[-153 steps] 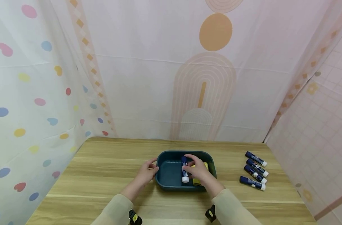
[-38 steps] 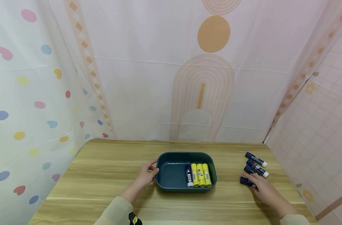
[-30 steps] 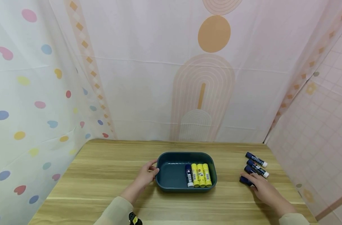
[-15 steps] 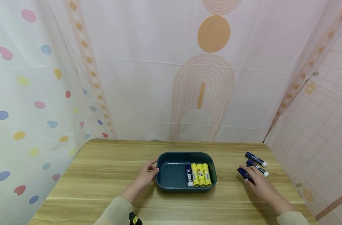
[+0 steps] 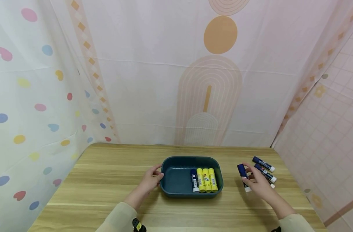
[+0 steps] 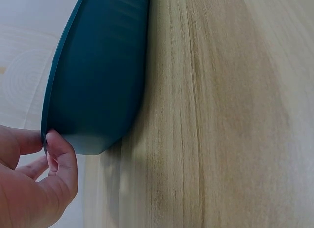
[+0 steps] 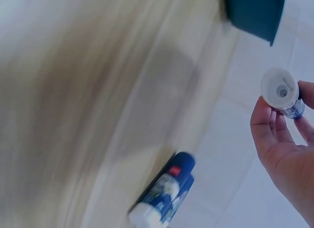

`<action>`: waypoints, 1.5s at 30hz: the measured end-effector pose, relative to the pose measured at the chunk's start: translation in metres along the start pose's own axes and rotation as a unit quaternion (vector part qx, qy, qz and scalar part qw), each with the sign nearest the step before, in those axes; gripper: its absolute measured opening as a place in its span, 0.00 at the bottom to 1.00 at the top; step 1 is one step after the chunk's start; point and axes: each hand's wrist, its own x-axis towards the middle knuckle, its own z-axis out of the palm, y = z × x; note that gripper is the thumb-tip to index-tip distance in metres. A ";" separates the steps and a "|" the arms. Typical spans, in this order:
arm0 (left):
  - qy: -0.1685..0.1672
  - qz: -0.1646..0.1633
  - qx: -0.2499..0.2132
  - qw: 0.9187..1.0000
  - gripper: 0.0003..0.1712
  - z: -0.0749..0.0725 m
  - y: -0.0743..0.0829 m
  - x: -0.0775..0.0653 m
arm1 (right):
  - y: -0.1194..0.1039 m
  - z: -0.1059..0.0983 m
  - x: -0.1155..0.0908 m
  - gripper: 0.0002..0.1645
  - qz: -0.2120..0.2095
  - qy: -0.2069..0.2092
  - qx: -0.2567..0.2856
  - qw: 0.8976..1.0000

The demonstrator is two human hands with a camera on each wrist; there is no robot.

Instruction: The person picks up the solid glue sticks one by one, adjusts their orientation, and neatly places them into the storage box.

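A dark teal tray (image 5: pixel 176 195) rests on the wooden table. Inside it, a dark blue glue stick (image 5: pixel 195 181) lies beside three yellow glue sticks (image 5: pixel 206 180). My left hand (image 5: pixel 150 180) pinches the tray's left end; in the left wrist view, thumb and fingers (image 6: pixel 63 154) grip the rim. To the right of the tray, my right hand (image 5: pixel 259 184) holds another dark blue glue stick (image 5: pixel 242 170) between thumb and fingers, raised and tilted. Its white base (image 7: pixel 277 88) faces the camera in the right wrist view.
Three more blue glue sticks lie at the table's right side: the farthest (image 5: pixel 263 164), a middle one (image 5: pixel 266 173), and one with only its white end (image 5: pixel 271 184) showing past my right hand. A patterned curtain (image 5: pixel 153 96) hangs behind the table (image 5: pixel 112 174).
A blue glue stick held over the tray earlier now lies in it. My right hand has picked up another from the table and carried it left, turning it more upright. The left hand stays put.
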 end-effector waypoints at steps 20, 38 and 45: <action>0.000 0.005 0.003 1.000 0.25 0.000 0.000 0.001 | -0.056 0.047 0.030 0.34 0.079 -0.021 0.163 0.983; -0.001 -0.003 -0.016 1.000 0.25 -0.001 0.002 -0.001 | -0.096 0.117 0.053 0.35 0.075 -0.025 0.112 0.991; -0.001 -0.004 -0.005 1.000 0.25 -0.001 0.001 -0.001 | -0.109 0.146 0.060 0.36 0.073 -0.028 0.063 0.995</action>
